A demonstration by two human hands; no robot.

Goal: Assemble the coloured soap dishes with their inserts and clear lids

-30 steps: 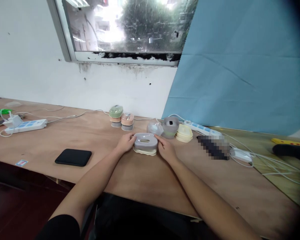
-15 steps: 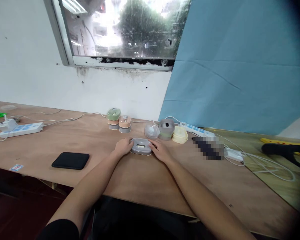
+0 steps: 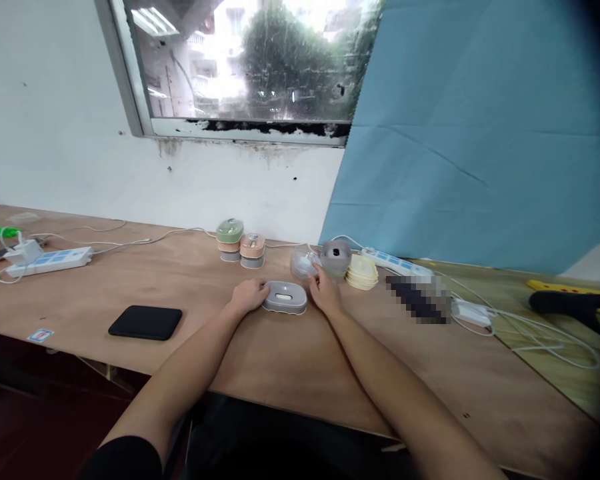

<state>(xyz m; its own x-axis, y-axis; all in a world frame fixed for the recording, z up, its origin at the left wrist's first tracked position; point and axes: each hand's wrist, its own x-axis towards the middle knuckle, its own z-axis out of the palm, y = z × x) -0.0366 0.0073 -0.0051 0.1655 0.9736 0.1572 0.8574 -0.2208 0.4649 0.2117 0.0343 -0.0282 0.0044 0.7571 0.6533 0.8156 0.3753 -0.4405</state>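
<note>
A low grey oval box with a pale slot in its top lies on the wooden table. My left hand rests against its left end, fingers curled on it. My right hand has left the box and reaches to a clear dome-shaped lid just behind, fingertips touching it. Next to the dome stand a grey pot on a green base and a stack of cream lids.
Two stacks of green, orange and grey boxes stand behind. A black pad lies front left. Power strips lie at far left and right, with white cables. A blue sheet hangs right.
The grey box was pressed down onto its cream base, which no longer shows. My right hand then left the box and moved back to the clear dome.
</note>
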